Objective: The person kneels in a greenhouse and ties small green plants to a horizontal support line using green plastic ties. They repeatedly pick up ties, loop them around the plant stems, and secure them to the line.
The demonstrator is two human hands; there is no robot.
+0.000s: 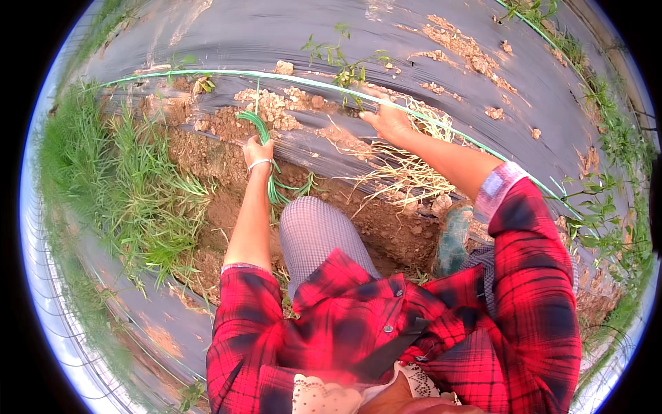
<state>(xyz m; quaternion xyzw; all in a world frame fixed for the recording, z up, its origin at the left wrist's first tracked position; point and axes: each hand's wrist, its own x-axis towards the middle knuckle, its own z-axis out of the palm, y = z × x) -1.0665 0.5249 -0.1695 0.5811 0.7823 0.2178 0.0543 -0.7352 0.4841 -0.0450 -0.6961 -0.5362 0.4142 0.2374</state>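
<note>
My left hand (pixel 258 151) is closed around a bundle of green plastic ties (pixel 261 128), whose loose ends hang below it near my knee. A single green strand runs from the bundle up towards a taut green twine (pixel 289 78) that crosses over the row. My right hand (pixel 385 116) reaches beneath this twine at the base of a young leafy plant (pixel 347 70). Its thumb is spread, the other fingers are blurred, and whether they hold anything I cannot tell. Dry straw-like roots or stems (pixel 408 171) lie under my right forearm.
Dark plastic mulch film (pixel 232 36) covers the bed, with soil clods (pixel 460 49) scattered on it. Tall grass (pixel 139 191) grows at the left along the bare soil furrow (pixel 227 207). A green boot (pixel 453 240) is at the right of my knee. More leafy plants (pixel 602 209) stand at the right.
</note>
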